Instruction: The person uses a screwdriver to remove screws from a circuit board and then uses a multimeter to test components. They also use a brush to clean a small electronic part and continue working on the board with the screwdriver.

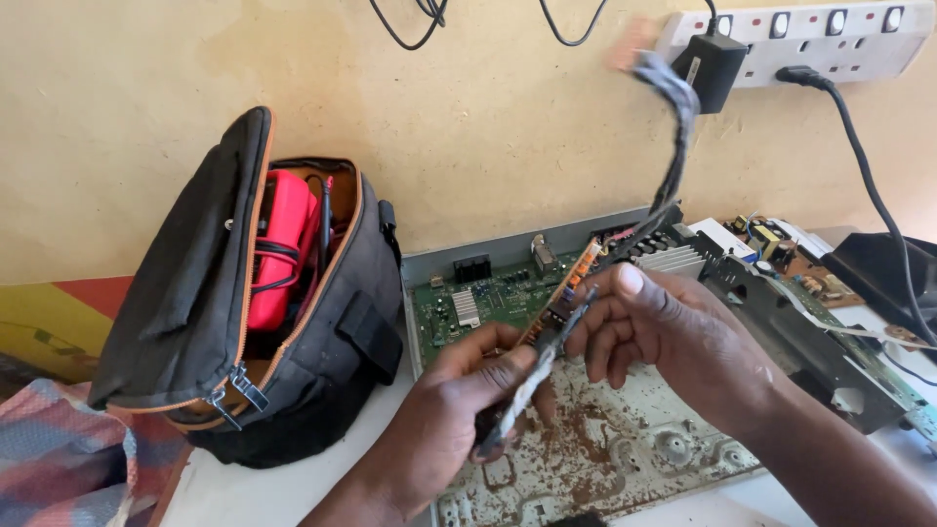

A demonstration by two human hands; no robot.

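Two hands up over the rusty chassis (625,449) mid-desk: left hand (459,410) and right hand (673,332) both have their grip pinching a small circuit board (561,303), edge-on, cable bundle (673,146) trailing upward.

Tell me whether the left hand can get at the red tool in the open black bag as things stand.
Probably not right away: the left hand is gripping a small circuit board together with the right hand. The black bag stands unzipped, the red tool exposed.

Left of my grip I see an open black fabric tool bag (195,322); up right, a white wall-mounted power strip (830,34).
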